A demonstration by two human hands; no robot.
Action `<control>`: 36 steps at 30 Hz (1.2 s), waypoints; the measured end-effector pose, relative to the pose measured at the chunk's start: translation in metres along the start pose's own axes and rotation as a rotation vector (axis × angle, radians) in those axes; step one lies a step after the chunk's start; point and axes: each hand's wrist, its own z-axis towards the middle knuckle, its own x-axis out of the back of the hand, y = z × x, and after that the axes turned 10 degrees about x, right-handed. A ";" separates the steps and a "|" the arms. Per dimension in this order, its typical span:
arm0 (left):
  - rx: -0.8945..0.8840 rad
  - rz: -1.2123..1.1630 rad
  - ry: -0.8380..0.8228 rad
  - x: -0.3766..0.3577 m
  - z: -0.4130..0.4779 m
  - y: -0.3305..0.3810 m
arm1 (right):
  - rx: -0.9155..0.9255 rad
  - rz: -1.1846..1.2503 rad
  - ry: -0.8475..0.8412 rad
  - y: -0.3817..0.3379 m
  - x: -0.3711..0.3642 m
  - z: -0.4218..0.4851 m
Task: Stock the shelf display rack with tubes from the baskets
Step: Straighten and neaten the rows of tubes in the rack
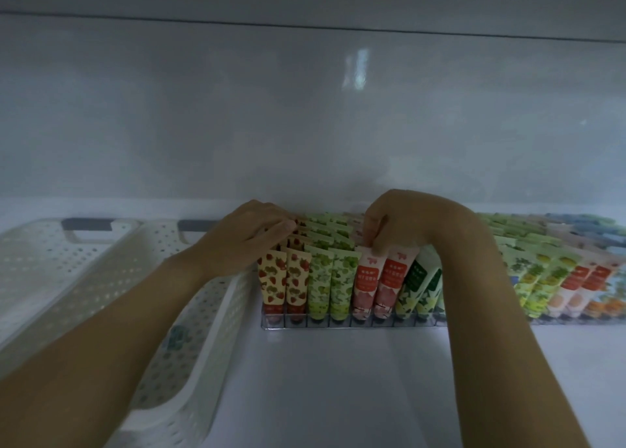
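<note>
A clear display rack [338,322] stands on the white shelf, filled with rows of upright tubes. At its left end are strawberry-print tubes [283,278], then green-print tubes [330,281], then pink tubes [376,281]. My left hand [250,237] lies over the strawberry rows, fingertips touching the crimped tops behind the front tube. My right hand [403,224] curls down over the pink rows, its fingers pinching the top of a pink tube. Further tubes run to the right, partly hidden by my right forearm.
Two white perforated baskets [203,312] [50,261] sit left of the rack, the nearer one touching its left end. A blurred teal item [176,335] lies in the nearer basket. The glossy back wall rises right behind the rack. Bare shelf lies in front.
</note>
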 end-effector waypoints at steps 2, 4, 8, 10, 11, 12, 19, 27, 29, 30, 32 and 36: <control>-0.011 0.006 -0.003 0.000 0.000 0.000 | 0.016 0.016 -0.008 -0.003 0.000 -0.001; -0.003 0.005 -0.004 0.000 0.000 -0.001 | 0.022 0.032 -0.010 -0.004 0.000 -0.002; -0.013 0.014 -0.012 0.000 0.000 -0.001 | 0.002 0.086 0.050 0.000 0.004 -0.006; -0.029 0.015 -0.010 0.000 0.000 -0.001 | -0.036 0.078 0.099 0.009 0.008 -0.011; -0.018 0.012 -0.008 0.000 0.000 -0.001 | -0.060 0.079 0.112 0.015 0.010 -0.013; -0.001 0.002 -0.012 0.000 -0.001 0.000 | -0.088 0.085 0.114 0.021 0.011 -0.014; 0.019 -0.018 -0.016 0.001 -0.002 0.002 | -0.202 0.084 0.048 0.040 0.007 -0.011; 0.028 0.009 -0.014 -0.001 -0.001 -0.003 | -0.162 0.052 0.032 0.030 0.003 -0.004; 0.014 0.010 -0.011 -0.001 0.000 -0.004 | -0.150 0.047 0.029 0.028 0.003 -0.004; 0.005 0.008 -0.009 -0.001 0.000 -0.004 | -0.145 0.044 0.027 0.027 0.003 -0.004; -0.009 0.013 0.001 -0.001 0.000 -0.004 | -0.139 0.043 0.020 0.026 0.003 -0.005; 0.018 -0.003 -0.010 -0.001 -0.002 0.000 | -0.130 0.063 0.000 0.025 0.004 -0.007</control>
